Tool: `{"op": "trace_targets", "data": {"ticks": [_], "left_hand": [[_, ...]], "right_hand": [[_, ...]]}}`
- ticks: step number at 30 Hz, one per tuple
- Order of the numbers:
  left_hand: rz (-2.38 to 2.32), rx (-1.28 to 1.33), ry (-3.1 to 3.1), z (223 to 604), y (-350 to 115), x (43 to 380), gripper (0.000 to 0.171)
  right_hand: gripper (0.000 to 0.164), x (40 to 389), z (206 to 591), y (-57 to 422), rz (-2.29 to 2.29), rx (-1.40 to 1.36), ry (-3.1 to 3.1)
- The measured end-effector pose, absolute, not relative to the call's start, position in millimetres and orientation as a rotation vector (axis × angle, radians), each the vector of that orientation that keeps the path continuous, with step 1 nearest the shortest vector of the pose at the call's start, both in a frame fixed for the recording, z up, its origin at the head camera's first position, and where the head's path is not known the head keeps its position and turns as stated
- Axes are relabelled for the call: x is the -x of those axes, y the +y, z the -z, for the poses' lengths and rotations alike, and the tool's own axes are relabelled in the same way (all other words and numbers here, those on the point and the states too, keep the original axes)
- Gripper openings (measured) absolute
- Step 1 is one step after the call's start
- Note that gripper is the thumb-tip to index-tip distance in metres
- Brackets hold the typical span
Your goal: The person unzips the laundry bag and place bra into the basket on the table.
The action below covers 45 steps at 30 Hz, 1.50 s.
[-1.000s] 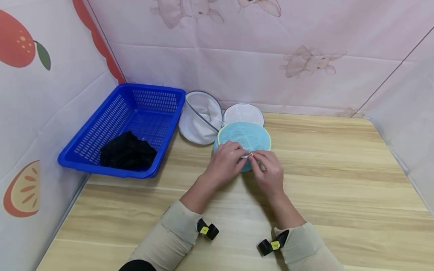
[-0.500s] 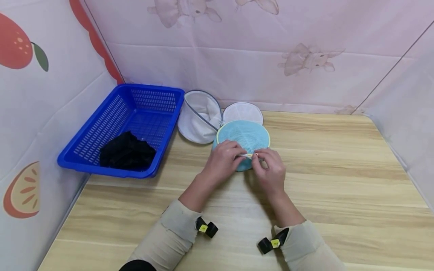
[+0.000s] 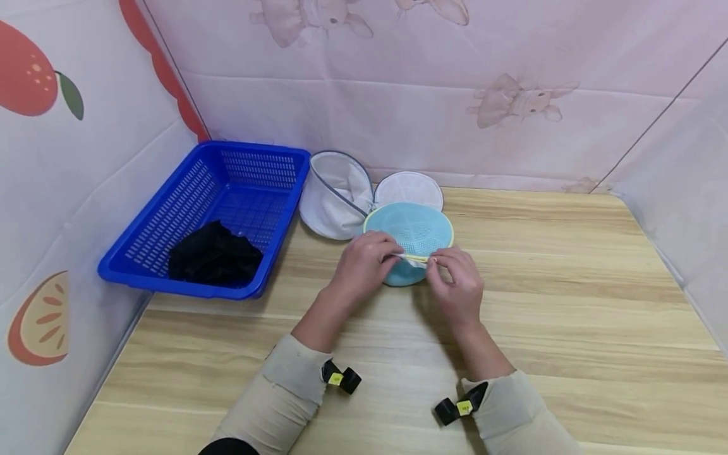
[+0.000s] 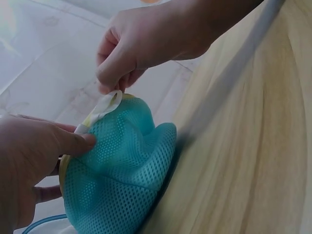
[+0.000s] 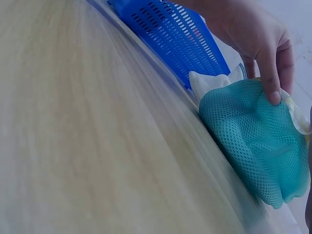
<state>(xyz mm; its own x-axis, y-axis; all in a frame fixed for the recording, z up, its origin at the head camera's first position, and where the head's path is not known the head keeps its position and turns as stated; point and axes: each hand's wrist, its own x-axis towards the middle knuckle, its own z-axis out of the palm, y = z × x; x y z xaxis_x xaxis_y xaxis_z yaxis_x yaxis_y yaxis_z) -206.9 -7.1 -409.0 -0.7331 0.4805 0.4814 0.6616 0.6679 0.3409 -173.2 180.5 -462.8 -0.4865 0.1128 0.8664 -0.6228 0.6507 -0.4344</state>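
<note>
A teal mesh laundry bag with a yellow rim stands on the table, its lid side facing up. On its near side, my left hand pinches the rim between thumb and fingers, the thumb pressing the mesh in the left wrist view. My right hand pinches the same edge further right, its fingertips at the end of a white strip that loops along the rim. Exactly what small part the right fingertips hold is hidden. Below the hands the mesh side sags in soft folds.
Behind the teal bag stands a white mesh bag with a dark-edged opening, beside its round white lid. At left, a blue plastic basket holds a crumpled black cloth. Printed sheets line the back and sides of the wooden table.
My left hand has slid left along the rim and the right hand slightly right, so a longer stretch of yellow and white edge shows between them. The bag stays in place.
</note>
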Motion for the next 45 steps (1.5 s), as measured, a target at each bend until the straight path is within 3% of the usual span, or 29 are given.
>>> {"op": "trace_targets", "data": {"ticks": [9, 26, 45], "left_hand": [[0.677, 0.999, -2.527, 403.4, -0.1, 201.0, 0.03], [0.645, 1.057, -2.407, 412.8, 4.6, 196.5, 0.009], [0.683, 0.973, -2.522, 408.9, 0.4, 196.8, 0.01]], "right_hand": [[0.009, 172.5, 460.8, 178.1, -0.947, -0.502, -1.85], [0.013, 170.7, 462.6, 173.5, -0.911, -0.6, -1.881], [0.011, 169.1, 461.3, 175.5, -0.943, -0.502, -1.84]]}}
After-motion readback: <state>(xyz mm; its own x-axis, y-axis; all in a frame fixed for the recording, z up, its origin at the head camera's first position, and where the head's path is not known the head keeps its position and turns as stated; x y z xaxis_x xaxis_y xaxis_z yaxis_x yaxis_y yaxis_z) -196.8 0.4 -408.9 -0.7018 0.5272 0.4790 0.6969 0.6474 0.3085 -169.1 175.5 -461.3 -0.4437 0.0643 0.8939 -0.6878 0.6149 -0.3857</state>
